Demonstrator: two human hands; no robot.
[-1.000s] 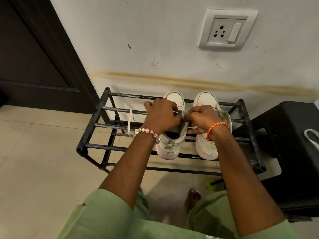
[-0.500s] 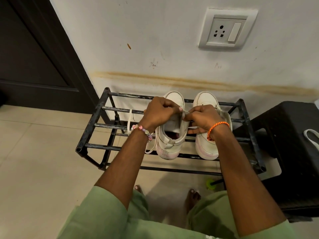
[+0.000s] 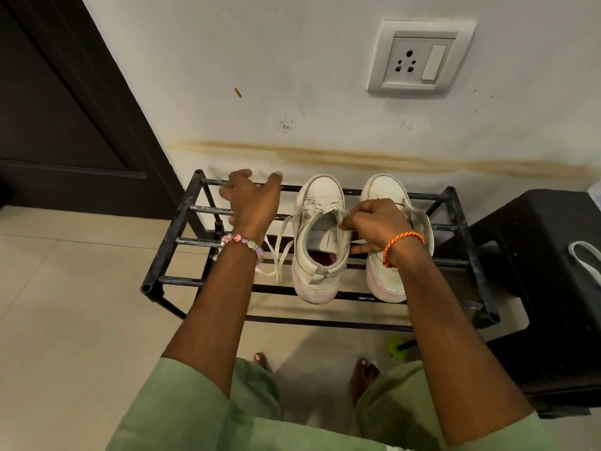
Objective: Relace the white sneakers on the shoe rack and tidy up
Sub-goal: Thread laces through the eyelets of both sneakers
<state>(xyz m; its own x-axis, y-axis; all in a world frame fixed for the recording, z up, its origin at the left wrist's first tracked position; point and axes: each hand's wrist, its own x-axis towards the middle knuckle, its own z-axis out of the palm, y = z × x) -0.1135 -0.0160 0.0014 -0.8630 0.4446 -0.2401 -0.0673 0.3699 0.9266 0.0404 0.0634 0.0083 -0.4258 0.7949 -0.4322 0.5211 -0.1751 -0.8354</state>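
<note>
Two white sneakers stand side by side, toes to the wall, on a black metal shoe rack point(image 3: 169, 245). The left sneaker point(image 3: 320, 236) has its tongue pulled up, and a white lace point(image 3: 283, 242) hangs loose off its left side between the bars. My right hand point(image 3: 374, 227) pinches the lace end at the left sneaker's right collar and covers much of the right sneaker point(image 3: 385, 193). My left hand point(image 3: 252, 200) hovers over the rack's left half, fingers spread, holding nothing.
A black plastic stool point(image 3: 546, 265) stands right of the rack with another white lace point(image 3: 585, 262) on it. A dark door point(image 3: 65, 109) is at the left. A wall socket point(image 3: 419, 56) sits above. A green object point(image 3: 397, 347) lies under the rack by my bare feet.
My left hand let go of the left sneaker's lace and swung left and back over the rack's bare bars. The lace now dangles. My right hand stays pinched at the collar.
</note>
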